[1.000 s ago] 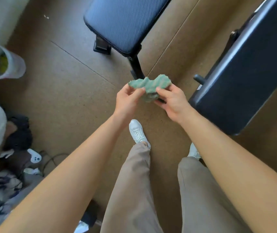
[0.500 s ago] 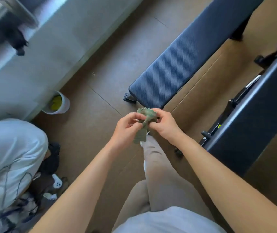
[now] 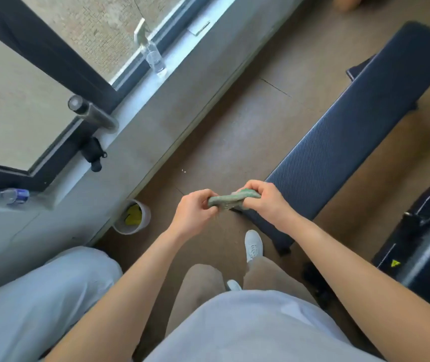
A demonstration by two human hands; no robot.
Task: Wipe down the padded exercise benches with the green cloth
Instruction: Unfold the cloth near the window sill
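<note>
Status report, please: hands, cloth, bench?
Left hand, right hand both grip green cloth, bunched between them. Cloth not yet on padded bench, just ahead. Nothing between.

Brown floor [image 3: 234, 131] with a dark padded bench [image 3: 339, 142] and a white bucket [image 3: 146, 216].

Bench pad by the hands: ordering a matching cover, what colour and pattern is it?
The bench pad is dark navy with fine ribbed lines; head view shows it.

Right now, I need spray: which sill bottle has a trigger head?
The clear upright bottle far along the sill; the blue-labelled bottle lies flat with a plain cap.
</note>
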